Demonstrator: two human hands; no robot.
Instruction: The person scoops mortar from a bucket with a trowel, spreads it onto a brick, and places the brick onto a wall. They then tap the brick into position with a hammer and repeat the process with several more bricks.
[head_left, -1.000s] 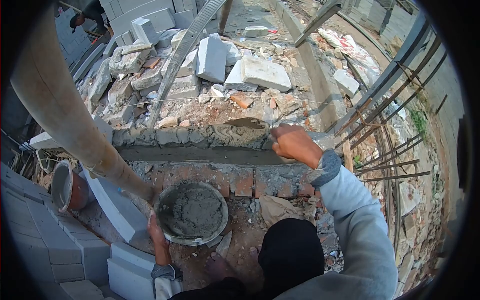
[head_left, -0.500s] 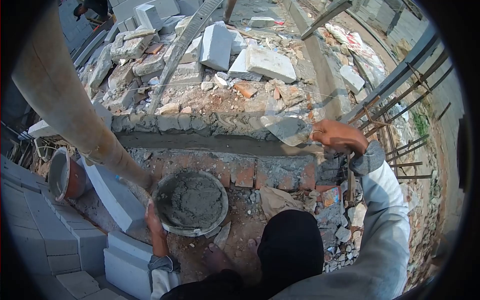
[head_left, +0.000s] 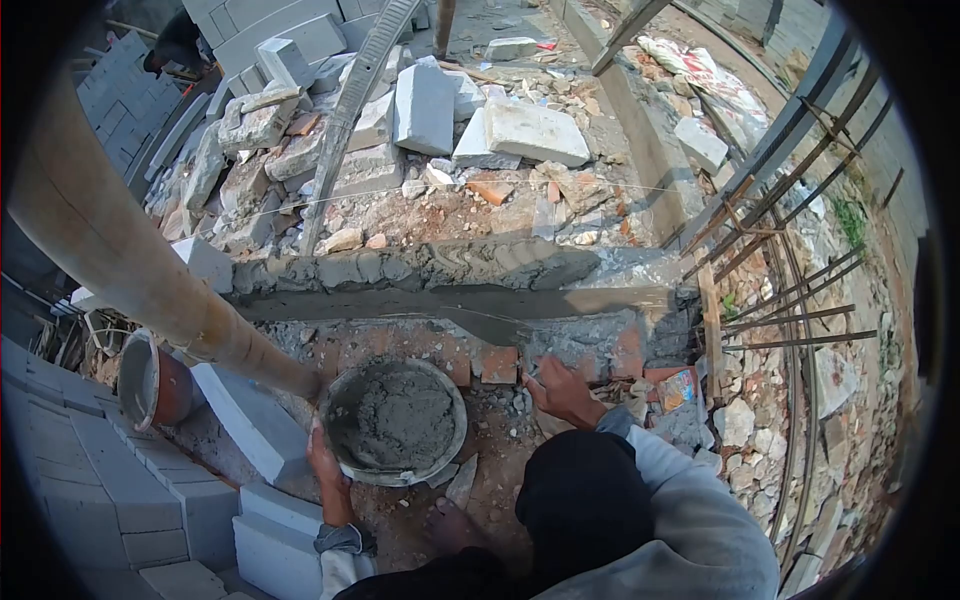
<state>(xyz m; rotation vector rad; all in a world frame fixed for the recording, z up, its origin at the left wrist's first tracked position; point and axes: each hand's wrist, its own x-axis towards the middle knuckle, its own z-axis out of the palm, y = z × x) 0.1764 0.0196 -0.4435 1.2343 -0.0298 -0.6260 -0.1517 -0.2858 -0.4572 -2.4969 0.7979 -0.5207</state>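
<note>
My left hand (head_left: 325,458) grips the left side of a round bucket (head_left: 455,455) standing on the ground. Grey wet mortar (head_left: 405,415) fills much of it. My right hand (head_left: 562,393) is closed on a trowel (head_left: 488,325), whose handle is mostly hidden in the fist. The blade is over the front face of a low wall (head_left: 380,305), just below a thick mortar bed (head_left: 370,268) on its top. To the right of the bed's end, the wall top shows a thin, paler grey layer.
A thick bamboo pole (head_left: 150,240) slants down to the bucket's left side. Pale blocks (head_left: 250,420) and a second, reddish bucket (head_left: 170,385) stand at left. Rebar rods (head_left: 800,200) stick out at right. Rubble (head_left: 430,200) lies behind the wall; a person (head_left: 178,45) is far left.
My right hand has moved left and down with the trowel, from the wall's right end to near its front face. My left hand stays at the bucket. The view has shifted slightly.
</note>
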